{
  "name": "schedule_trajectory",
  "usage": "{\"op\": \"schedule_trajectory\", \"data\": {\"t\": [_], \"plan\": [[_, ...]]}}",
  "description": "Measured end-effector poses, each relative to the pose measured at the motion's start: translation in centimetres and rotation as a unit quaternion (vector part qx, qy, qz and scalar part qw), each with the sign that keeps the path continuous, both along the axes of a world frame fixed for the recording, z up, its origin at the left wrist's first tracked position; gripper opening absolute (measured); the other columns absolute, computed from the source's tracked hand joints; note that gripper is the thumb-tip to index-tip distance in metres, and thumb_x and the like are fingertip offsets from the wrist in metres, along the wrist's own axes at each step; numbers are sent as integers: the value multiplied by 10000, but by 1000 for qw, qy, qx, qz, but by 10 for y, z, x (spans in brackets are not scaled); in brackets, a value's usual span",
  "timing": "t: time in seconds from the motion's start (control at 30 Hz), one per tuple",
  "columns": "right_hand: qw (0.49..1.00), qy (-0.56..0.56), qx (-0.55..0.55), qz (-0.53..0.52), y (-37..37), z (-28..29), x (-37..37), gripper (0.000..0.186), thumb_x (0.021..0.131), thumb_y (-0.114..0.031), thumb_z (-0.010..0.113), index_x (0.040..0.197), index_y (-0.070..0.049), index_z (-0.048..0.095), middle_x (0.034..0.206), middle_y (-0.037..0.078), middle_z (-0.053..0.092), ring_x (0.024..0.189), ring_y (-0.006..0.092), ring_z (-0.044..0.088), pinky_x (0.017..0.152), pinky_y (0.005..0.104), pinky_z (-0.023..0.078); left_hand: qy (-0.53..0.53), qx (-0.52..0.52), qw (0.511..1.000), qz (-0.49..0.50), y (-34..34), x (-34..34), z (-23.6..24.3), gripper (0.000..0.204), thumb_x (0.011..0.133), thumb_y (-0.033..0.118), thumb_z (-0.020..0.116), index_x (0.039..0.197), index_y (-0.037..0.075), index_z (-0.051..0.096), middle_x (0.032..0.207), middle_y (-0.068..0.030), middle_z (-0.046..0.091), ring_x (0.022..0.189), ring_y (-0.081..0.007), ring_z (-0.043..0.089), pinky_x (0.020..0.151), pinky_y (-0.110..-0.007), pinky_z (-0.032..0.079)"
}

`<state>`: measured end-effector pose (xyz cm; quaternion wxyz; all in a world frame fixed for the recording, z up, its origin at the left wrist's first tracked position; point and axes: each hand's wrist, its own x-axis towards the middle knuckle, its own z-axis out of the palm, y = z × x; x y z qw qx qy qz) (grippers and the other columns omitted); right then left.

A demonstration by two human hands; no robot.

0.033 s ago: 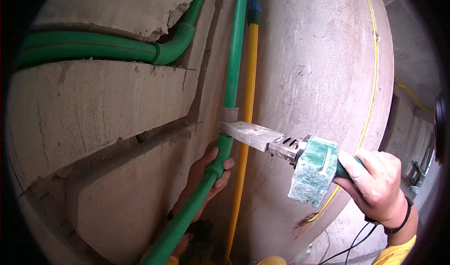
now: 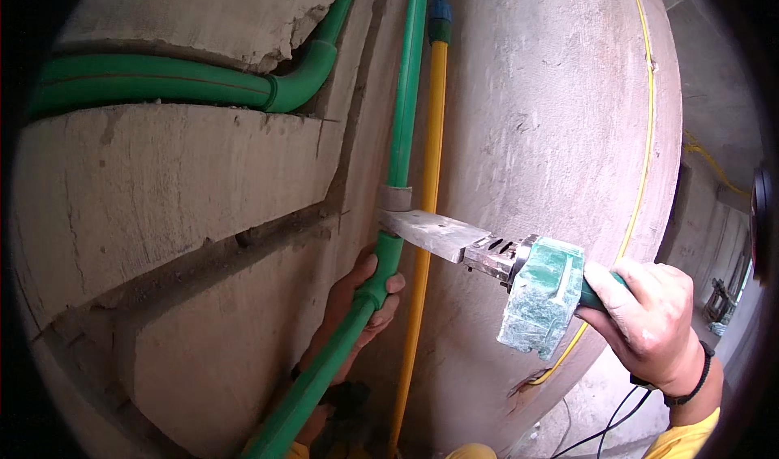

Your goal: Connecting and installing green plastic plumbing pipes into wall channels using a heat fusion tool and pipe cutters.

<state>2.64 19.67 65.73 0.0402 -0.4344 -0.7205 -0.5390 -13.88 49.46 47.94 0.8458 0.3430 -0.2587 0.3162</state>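
My right hand (image 2: 649,317) grips the green handle of a pipe fusion welder (image 2: 542,297), whose housing is dusty and scuffed. Its flat metal heating plate (image 2: 434,232) reaches left between two green plastic pipe ends. Above the plate, a grey heating socket (image 2: 396,198) meets the lower end of the upper green pipe (image 2: 407,94). Just below it sits the green coupling (image 2: 388,260) on top of the lower green pipe (image 2: 316,382). My left hand (image 2: 357,297) wraps around that coupling from behind, its fingertips showing on the right; the pipe hides part of the palm.
A yellow pipe (image 2: 420,288) runs close behind the heating plate, beside the curved plastered wall (image 2: 552,134). Another green pipe (image 2: 154,79) with an elbow lies in a wall groove at upper left. A thin yellow conduit (image 2: 647,134) crosses the wall. Black cables (image 2: 613,422) hang at lower right.
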Motion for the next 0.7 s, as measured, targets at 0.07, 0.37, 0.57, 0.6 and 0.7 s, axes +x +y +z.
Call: {"op": "schedule_trajectory", "data": {"t": [0.07,0.37,0.57,0.6,0.7], "plan": [[1000,3,10,10,3,-4,2,466,636,-149,780,1053,15,654,713,74,550,566,227,560,484,347,419,-40,-17,998,-49,3,1,-4,301,1052,311,341,1278,130,424,968,-164,542,529,-220,608,365,-274,479],[1000,23,6,9,12,-11,9,472,628,-159,788,1051,1,652,692,66,518,551,228,540,476,350,404,-74,-8,994,-81,11,2,-8,312,1059,316,310,1245,92,424,964,-152,531,500,-209,576,369,-287,455],[999,34,4,-6,11,5,14,439,683,-219,783,1064,-36,663,684,49,523,551,238,547,489,354,414,-63,-9,994,-83,1,-2,-4,332,1061,321,300,1257,81,418,980,-156,531,533,-207,586,382,-286,451],[999,32,6,9,12,6,14,440,686,-227,783,1066,-39,666,681,47,523,550,233,550,490,351,417,-62,-15,994,-91,0,-3,-5,336,1061,320,296,1252,72,418,985,-159,533,543,-208,590,384,-288,450],[999,26,7,20,10,15,16,429,706,-244,775,1077,-52,673,675,51,522,551,226,560,494,344,426,-55,-26,993,-97,-6,-7,-3,341,1061,317,295,1239,52,415,989,-165,539,549,-208,593,383,-287,442]]}}
